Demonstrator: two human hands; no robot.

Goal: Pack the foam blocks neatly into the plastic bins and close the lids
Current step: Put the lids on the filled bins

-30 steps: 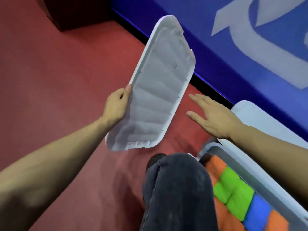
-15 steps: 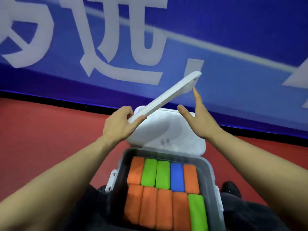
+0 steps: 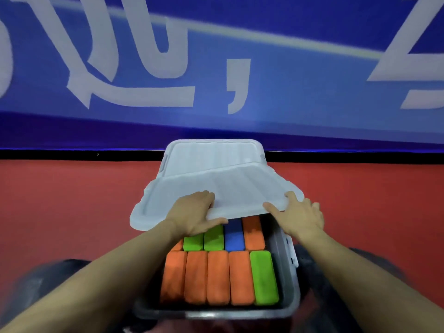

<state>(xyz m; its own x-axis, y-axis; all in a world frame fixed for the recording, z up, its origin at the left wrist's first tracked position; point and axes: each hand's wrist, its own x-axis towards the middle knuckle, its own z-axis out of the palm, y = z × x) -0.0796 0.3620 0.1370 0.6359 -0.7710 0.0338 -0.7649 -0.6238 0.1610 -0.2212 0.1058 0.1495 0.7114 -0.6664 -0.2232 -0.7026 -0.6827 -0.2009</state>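
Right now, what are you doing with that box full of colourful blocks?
A person is putting a lid on a plastic bin packed with foam blocks, orange, green and blue, in two neat rows. The left hand and right hand each hold the near edge of the white lid, which is tilted over the bin's far end and not yet closed. Behind it sits another bin with its lid on, on the red floor.

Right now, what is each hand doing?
Left hand: grips the near edge of the lid, thumb underneath.
Right hand: holds the lid's right near corner.
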